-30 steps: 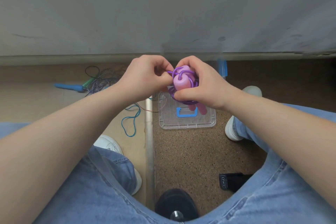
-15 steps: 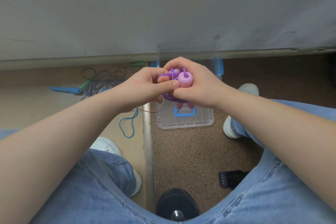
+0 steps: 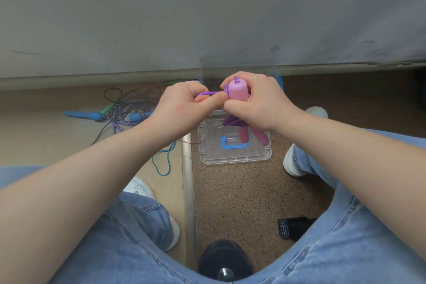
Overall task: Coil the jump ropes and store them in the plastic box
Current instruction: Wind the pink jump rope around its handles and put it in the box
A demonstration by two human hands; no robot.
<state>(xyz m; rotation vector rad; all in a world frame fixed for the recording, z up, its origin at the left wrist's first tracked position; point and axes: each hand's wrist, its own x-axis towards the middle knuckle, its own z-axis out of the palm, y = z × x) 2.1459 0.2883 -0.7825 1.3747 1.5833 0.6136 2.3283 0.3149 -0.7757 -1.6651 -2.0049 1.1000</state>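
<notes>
Indoor room, kind unclear: grey wall [image 3: 207, 7], baseboard [image 3: 92, 79], speckled brown flooring [image 3: 242, 203], metal threshold strip [image 3: 188, 191].

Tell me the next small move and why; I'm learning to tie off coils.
Probably the left hand should pull its pinched purple rope strand snug: the right hand grips the pink handles and coil together, leaving only that strand loose.

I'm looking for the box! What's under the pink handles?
A clear plastic lid with a blue handle lies below them. The pink handles and purple rope hide its far part.
</notes>
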